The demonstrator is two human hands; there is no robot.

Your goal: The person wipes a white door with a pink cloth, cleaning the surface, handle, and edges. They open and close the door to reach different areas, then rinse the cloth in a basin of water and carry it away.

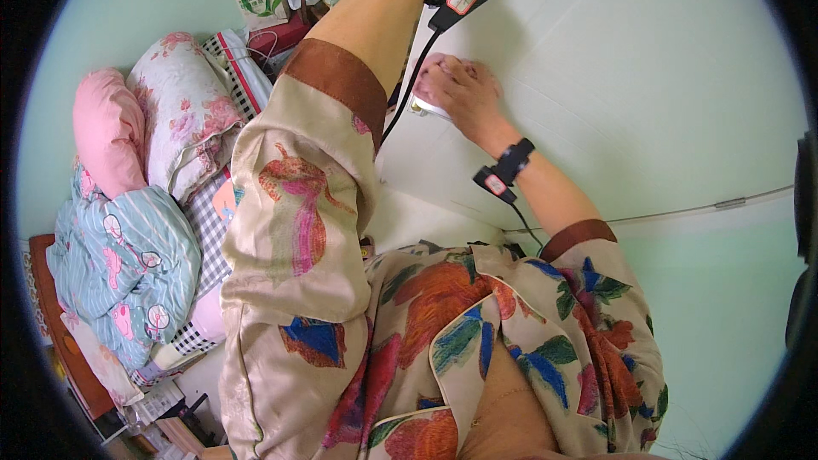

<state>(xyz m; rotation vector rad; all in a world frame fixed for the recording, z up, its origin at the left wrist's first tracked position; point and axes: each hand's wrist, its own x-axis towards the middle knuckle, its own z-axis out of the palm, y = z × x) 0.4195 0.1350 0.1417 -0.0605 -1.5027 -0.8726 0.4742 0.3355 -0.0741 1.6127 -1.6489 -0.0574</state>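
My right hand presses a bunched pink cloth against a broad white panel that looks like a door. The fingers are bent over the cloth, and its folds show on both sides of them. Just below the hand, a small shiny metal fitting sticks out at the panel's edge, mostly covered. My left arm stretches up past the top edge of the picture, so its hand is out of sight. Each wrist wears a black strap with a small device and a cable.
On the left, a bed with a checked sheet holds a pink pillow, a floral pillow and a striped blue quilt. Behind it stand a tissue box and a dark red box. A pale green wall lies right.
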